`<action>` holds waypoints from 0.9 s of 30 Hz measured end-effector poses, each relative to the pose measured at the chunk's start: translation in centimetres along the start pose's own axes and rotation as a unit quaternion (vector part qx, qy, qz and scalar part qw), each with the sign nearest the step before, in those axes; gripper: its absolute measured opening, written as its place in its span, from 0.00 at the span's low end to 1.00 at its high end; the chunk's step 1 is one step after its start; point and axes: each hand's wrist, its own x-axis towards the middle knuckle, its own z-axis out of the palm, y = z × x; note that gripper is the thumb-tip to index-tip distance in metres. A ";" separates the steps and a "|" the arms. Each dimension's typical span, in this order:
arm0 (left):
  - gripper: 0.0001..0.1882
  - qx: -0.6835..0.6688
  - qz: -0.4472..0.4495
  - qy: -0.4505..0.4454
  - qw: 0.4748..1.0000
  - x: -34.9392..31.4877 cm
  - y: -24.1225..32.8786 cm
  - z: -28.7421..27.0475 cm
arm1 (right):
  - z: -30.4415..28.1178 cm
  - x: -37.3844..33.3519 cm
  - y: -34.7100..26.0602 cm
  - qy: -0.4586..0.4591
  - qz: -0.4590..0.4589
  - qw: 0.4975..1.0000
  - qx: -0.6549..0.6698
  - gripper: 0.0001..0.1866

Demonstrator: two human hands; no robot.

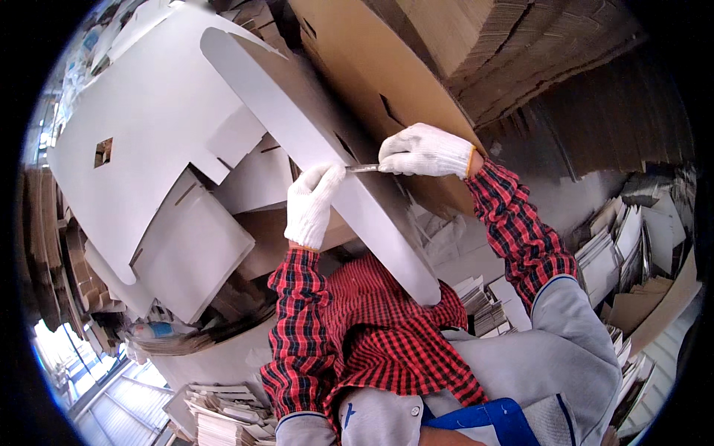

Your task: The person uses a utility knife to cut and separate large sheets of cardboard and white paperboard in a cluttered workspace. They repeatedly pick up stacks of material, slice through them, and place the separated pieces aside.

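Observation:
My left hand [309, 207], in a white knit glove, pinches the edge of a white cardboard piece [375, 230], a long narrow flap with a rounded end. My right hand [428, 151], gloved the same way, is closed around a slim metal tool [364, 169] that looks like a utility knife. Its tip points left and meets my left fingertips at the flap's edge; the exact contact is hidden by the glove. Behind the flap, a brown cardboard sheet [405, 82] with slots stands tilted, just beyond my right hand.
A large white die-cut cardboard sheet [149, 97] with a square hole spreads at the left. Stacked brown cardboard [587, 111] fills the upper right. Bundles of cardboard pieces [223, 416] sit at the lower left, and more cardboard bundles [625, 245] lie along the right.

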 end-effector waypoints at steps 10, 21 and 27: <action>0.27 -0.060 0.063 -0.037 0.996 2.7 -1.6 -1.1 | -1.0 -0.1 -0.1 -0.064 -0.136 0.981 -0.120 0.16; 0.39 -0.012 0.048 -0.145 0.988 1.6 -1.1 -2.6 | 0.8 2.9 -2.3 -0.050 -0.096 0.950 -0.291 0.14; 0.44 -0.014 0.037 -0.181 0.983 1.4 -0.4 -2.9 | 1.7 3.8 -3.5 -0.061 -0.091 0.951 -0.289 0.15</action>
